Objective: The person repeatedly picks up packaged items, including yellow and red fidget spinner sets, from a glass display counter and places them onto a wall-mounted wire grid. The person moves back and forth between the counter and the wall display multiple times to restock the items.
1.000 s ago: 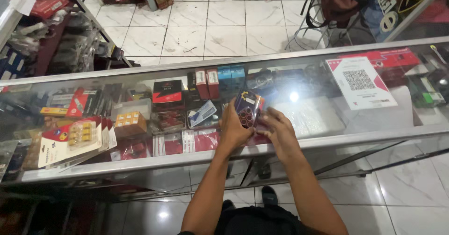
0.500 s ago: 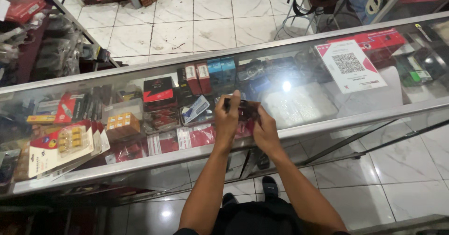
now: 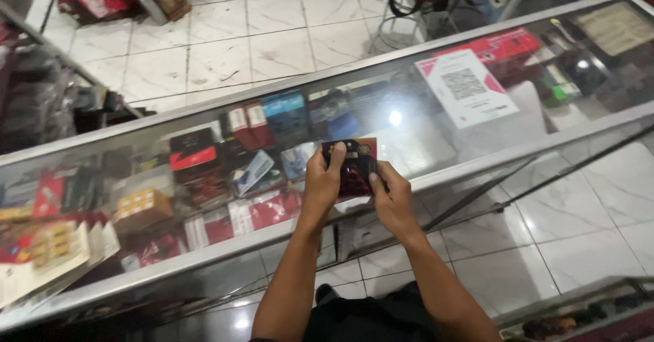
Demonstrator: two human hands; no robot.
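Clearly both hands, left (image 3: 321, 187) and right (image 3: 390, 193), pinch a light, stiff, glossy packet (image 3: 351, 167) by its lower edges above the counter (image 3: 477, 158).

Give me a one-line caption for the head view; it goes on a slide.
Both hands, left hand and right hand, hold a small dark red packet over a glass display counter.

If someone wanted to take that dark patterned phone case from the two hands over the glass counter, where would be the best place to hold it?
Probably by the far top edge. The phone case is flat and held over the glass counter. The left hand covers its left side and the right hand its near right corner. Only the top edge shows bare, so fingers should pinch it there, coming from the far side of the counter.
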